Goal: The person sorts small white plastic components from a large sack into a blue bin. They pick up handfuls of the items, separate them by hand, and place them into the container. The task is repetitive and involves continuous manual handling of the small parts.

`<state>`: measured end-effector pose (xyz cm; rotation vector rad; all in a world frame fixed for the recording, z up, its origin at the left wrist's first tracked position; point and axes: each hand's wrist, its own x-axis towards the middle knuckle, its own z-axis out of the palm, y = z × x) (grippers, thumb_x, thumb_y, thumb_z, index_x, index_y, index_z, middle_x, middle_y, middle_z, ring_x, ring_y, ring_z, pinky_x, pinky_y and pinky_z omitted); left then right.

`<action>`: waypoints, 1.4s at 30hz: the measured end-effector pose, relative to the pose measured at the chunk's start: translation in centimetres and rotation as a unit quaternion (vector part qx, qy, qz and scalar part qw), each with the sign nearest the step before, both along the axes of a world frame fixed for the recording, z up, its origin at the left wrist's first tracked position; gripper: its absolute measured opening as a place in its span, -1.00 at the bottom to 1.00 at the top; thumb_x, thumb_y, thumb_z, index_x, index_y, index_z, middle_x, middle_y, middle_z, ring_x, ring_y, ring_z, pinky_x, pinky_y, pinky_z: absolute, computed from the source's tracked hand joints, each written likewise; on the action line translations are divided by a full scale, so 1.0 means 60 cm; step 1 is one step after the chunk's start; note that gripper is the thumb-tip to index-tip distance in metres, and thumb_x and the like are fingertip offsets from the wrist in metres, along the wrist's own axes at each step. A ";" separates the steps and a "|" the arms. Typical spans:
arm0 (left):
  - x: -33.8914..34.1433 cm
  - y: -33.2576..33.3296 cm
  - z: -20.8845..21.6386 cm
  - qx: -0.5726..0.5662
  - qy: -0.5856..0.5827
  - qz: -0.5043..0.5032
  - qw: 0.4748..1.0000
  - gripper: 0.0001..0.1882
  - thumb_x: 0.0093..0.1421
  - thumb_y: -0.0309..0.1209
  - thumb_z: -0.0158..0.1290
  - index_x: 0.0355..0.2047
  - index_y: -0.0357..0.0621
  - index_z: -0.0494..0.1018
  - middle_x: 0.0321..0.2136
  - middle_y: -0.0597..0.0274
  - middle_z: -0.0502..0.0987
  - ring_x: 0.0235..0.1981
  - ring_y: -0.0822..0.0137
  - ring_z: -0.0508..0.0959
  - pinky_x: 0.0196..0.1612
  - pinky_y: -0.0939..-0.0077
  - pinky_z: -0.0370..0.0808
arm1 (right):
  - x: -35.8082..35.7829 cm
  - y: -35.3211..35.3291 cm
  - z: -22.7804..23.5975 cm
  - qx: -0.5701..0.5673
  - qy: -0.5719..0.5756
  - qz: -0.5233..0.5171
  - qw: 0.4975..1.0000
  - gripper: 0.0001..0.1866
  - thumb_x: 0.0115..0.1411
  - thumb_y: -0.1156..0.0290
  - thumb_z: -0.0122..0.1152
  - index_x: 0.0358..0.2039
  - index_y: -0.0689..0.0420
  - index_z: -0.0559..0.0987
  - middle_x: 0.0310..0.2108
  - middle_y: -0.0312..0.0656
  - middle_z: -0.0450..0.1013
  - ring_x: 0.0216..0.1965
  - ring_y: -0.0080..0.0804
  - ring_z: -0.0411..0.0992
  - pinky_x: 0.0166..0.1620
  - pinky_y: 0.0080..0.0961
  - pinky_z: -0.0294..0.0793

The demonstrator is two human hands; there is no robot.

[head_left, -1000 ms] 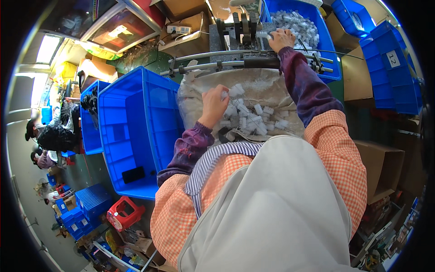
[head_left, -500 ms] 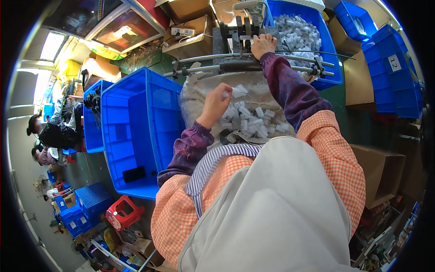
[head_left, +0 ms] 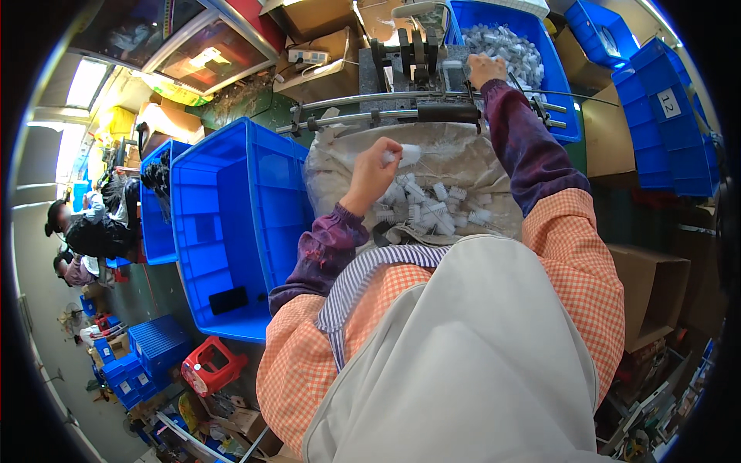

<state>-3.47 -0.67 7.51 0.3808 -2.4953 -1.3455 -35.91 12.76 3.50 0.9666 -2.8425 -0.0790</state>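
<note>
My left hand (head_left: 373, 172) is closed on a small white plastic part (head_left: 407, 155), lifted just above a heap of similar white parts (head_left: 436, 208) lying on a grey cloth sack (head_left: 463, 150) in front of me. My right hand (head_left: 485, 70) reaches far forward and rests its fingers on a piece at a dark metal machine (head_left: 413, 58) behind a metal bar (head_left: 386, 117). Whether it grips that piece is not clear. Beyond the machine a blue bin (head_left: 552, 73) holds several more white parts.
A large blue crate (head_left: 231, 224) stands at my left, with a dark object on its bottom. More blue crates (head_left: 664, 116) are stacked at the right, a cardboard box (head_left: 652, 289) lower right, a red stool (head_left: 212, 366) lower left. Other people (head_left: 81, 231) sit far left.
My left hand has risen off the heap with a white part in it. My right hand stays at the machine; the view has shifted slightly.
</note>
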 end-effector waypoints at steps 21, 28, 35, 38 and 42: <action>-0.021 0.034 0.011 -0.007 0.022 0.015 1.000 -0.73 0.10 -0.34 -0.04 -0.20 -0.18 0.32 -0.49 0.13 0.50 -0.53 0.27 0.47 -0.39 0.46 0.38 | 0.083 -0.017 0.004 -0.286 -0.040 0.074 0.955 -0.85 0.04 0.38 -0.02 -0.38 0.04 0.50 -0.38 -0.14 0.44 -0.28 -0.10 0.39 -0.22 -0.26 0.36; 0.007 0.027 -0.032 0.031 -0.042 0.001 0.999 -0.79 0.11 -0.40 -0.18 -0.28 -0.23 0.34 -0.46 0.04 0.49 -0.42 0.16 0.49 -0.30 0.42 0.38 | 0.036 -0.052 -0.040 -0.163 0.032 0.049 0.985 -0.83 0.02 0.35 -0.01 -0.34 -0.05 0.50 -0.29 -0.30 0.44 -0.11 -0.29 0.30 -0.09 -0.33 0.27; 0.008 0.032 -0.043 0.016 -0.017 -0.009 1.000 -0.82 0.12 -0.43 -0.17 -0.33 -0.23 0.38 -0.42 0.04 0.49 -0.34 0.11 0.49 -0.25 0.40 0.38 | 0.031 -0.050 -0.036 -0.173 -0.015 0.057 0.983 -0.81 0.06 0.33 -0.03 -0.29 -0.05 0.49 -0.25 -0.29 0.44 -0.08 -0.27 0.28 -0.05 -0.26 0.19; 0.007 0.032 -0.034 0.015 -0.025 -0.021 0.999 -0.82 0.12 -0.43 -0.15 -0.32 -0.24 0.39 -0.40 0.02 0.49 -0.33 0.10 0.49 -0.25 0.39 0.38 | 0.033 -0.055 -0.033 -0.121 0.002 0.038 0.992 -0.80 0.08 0.29 -0.04 -0.28 -0.05 0.48 -0.23 -0.31 0.44 -0.07 -0.28 0.27 -0.04 -0.25 0.18; 0.010 0.028 -0.044 0.024 -0.028 -0.031 0.999 -0.82 0.11 -0.44 -0.14 -0.33 -0.25 0.39 -0.39 0.02 0.49 -0.32 0.08 0.49 -0.24 0.37 0.39 | 0.032 -0.051 -0.041 -0.166 0.007 0.059 0.984 -0.80 0.08 0.27 -0.03 -0.28 -0.07 0.49 -0.24 -0.33 0.44 -0.07 -0.29 0.28 -0.05 -0.28 0.18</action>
